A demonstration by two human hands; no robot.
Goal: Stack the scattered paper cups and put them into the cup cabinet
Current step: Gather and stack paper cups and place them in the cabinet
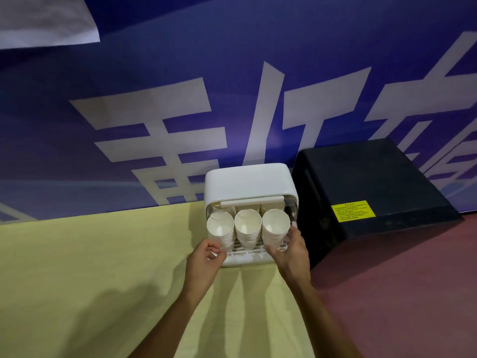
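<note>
1. Blue banner point(232, 73) with large white characters, filling the background; a white sheet point(44, 19) overlaps its upper left corner.
2. Yellow tablecloth point(90, 267), covering the surface in the foreground.
3. Black box point(374, 182) with a yellow label point(352, 211), just beside the cabinet on its right.
4. White cup cabinet point(247, 182), standing at the far edge of the cloth against the banner, its slotted tray point(245, 253) showing at the front.
5. Three stacks of paper cups in a row on the tray, mouths toward the camera: left stack point(220, 228), middle stack point(247, 227), right stack point(275, 226).
6. Right hand point(291, 251), grasping the right stack, thumb on one side and fingers on the other.
7. Left hand point(206, 259), fingers curled at the tray's left front corner; whether it grips anything cannot be told.
</note>
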